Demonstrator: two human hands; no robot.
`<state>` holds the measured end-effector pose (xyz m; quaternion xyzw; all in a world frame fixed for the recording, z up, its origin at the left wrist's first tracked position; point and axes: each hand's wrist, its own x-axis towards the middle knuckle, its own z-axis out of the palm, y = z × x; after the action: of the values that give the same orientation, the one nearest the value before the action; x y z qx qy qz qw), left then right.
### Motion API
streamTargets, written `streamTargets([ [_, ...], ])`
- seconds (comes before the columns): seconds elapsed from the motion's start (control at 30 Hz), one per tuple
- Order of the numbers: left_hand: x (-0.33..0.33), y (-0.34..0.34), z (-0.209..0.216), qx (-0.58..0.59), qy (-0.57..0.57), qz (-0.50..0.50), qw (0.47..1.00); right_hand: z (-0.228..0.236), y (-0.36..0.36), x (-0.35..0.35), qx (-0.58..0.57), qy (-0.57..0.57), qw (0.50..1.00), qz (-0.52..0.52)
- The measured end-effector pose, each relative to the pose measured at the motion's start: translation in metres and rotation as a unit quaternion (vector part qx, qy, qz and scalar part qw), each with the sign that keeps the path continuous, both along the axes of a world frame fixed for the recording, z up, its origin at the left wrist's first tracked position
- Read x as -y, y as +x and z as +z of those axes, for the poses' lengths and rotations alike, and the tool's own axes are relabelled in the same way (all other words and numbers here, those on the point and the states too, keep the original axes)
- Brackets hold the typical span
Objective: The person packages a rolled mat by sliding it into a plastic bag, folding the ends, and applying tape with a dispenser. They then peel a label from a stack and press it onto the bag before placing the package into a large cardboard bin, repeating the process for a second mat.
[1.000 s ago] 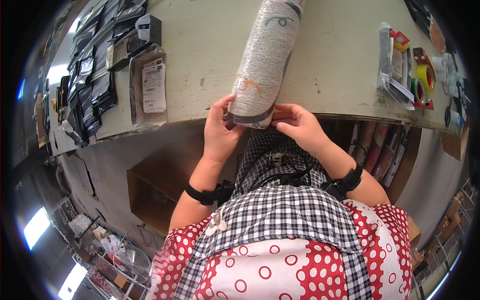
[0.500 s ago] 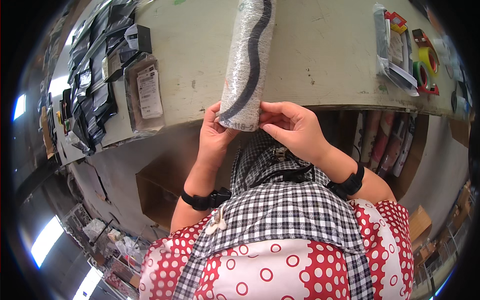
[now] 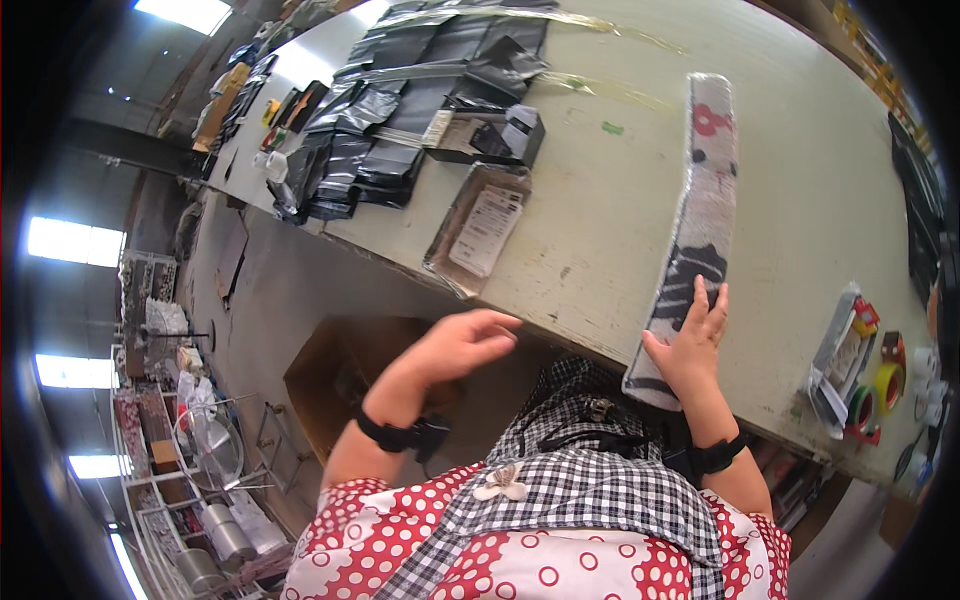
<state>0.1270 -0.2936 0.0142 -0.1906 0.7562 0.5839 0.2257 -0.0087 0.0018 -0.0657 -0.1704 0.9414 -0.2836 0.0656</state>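
A long rolled mat (image 3: 708,200) wrapped in clear film lies on the worktable (image 3: 590,220), its near end jutting past the front edge. It is pale with dark patches and a pink-red flower shape near the far end. My right hand (image 3: 692,350) rests on the near part of the roll, fingers spread and not closed around it. Off to the left, my left hand (image 3: 455,347) hovers empty by the table's front edge, fingers stretched out. Just beyond it sits a shallow tray (image 3: 440,225) holding a stack of printed labels (image 3: 487,232).
Black plastic bags (image 3: 400,110) lie in overlapping rows at the far left, beside a small black box (image 3: 537,145). At the right stand a plastic-lined tray (image 3: 832,360) and yellow (image 3: 887,388) and green (image 3: 860,410) tape rolls. Under the table is an open carton (image 3: 315,375).
Both hands held the roll's near end before; my left hand has come away from it to the left. My right hand now lies on top of the roll. The view has swung left.
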Motion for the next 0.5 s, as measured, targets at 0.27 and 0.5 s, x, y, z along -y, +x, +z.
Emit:
streamTargets([
  [0.27,0.279,-0.083,0.01,-0.132,-0.555,0.028,0.821,-0.013,-0.061,0.026,0.0,0.084,0.98,-0.183],
  [0.5,0.386,-0.165,-0.067,-0.091,-0.57,-0.168,0.799,-0.011,-0.063,0.036,-0.016,0.118,0.96,-0.253],
])
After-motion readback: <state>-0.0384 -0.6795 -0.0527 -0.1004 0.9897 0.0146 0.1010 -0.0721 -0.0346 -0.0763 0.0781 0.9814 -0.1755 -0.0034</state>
